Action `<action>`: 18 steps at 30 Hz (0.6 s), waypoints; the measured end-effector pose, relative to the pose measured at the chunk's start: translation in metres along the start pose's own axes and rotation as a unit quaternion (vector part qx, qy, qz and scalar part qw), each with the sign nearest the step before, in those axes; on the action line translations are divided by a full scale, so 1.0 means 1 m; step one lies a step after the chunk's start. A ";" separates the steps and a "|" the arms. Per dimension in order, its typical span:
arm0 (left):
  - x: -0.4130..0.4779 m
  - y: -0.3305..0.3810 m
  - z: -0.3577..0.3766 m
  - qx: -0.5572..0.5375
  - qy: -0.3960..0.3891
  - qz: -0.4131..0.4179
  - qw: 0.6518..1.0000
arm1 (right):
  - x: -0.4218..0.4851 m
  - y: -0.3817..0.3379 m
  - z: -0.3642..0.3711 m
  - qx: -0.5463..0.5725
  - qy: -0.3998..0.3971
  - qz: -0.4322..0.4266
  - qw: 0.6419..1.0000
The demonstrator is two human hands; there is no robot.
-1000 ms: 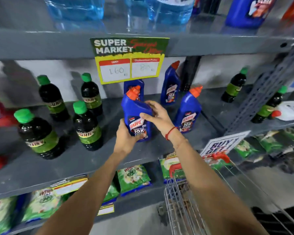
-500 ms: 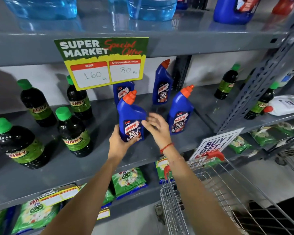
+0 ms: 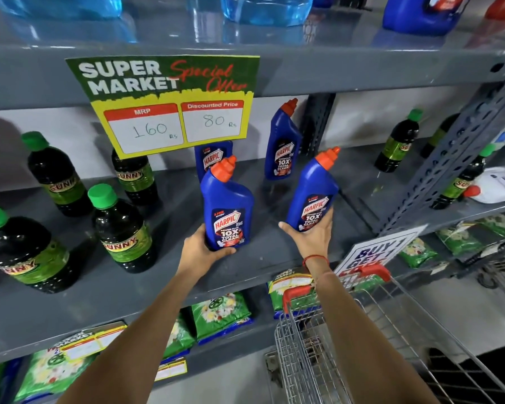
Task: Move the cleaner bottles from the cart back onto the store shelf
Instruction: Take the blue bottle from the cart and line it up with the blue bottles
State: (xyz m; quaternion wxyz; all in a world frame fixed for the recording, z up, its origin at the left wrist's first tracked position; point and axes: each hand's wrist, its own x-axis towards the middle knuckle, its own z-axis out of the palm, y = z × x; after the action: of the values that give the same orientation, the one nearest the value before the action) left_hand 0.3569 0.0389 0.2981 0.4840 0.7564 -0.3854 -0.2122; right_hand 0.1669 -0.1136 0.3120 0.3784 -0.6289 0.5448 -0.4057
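Front Harpic bottle [image 3: 228, 208] stands upright at centre frame on the grey middle shelf [image 3: 105, 287], near its front edge. Left hand [image 3: 200, 247] cups its base, thumb across the lower front, grip wrapped around the bottle's foot.

Change from half a second ago: the right hand [image 3: 311, 236] has left this bottle, where its fingers lay against the side, and now sits at the base of the second Harpic bottle [image 3: 315, 193] to the right of centre. That grip is closed around the bottle's lower part, thumb pointing left. The second bottle leans, cap toward the upper right; whether its base rests on the shelf cannot be told.

Two more Harpic bottles stand behind: one [image 3: 282, 144] by the rear wall, one [image 3: 213, 158] partly hidden under the price sign [image 3: 169, 103].

Judgement: the front bottle is placed; the right hand is straightening or nudging its neighbour into line. The cart [image 3: 333, 345] at lower right shows no bottle in its visible part, so restocking appears nearly done.
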 end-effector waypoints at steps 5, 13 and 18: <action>0.006 0.004 -0.003 0.021 -0.029 -0.008 0.999 | 0.003 0.003 0.003 -0.003 0.022 -0.007 1.000; 0.004 0.005 -0.002 0.021 -0.034 0.000 0.999 | 0.001 -0.001 0.002 -0.014 0.021 -0.003 1.000; -0.003 0.011 -0.006 0.020 -0.040 -0.005 0.999 | -0.004 -0.001 -0.007 -0.025 -0.002 0.012 1.000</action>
State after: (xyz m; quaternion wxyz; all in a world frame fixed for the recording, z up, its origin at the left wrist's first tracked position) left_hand 0.3548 0.0418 0.3102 0.4516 0.7590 -0.4048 -0.2369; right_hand 0.1612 -0.1100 0.3155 0.3686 -0.6324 0.5613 -0.3863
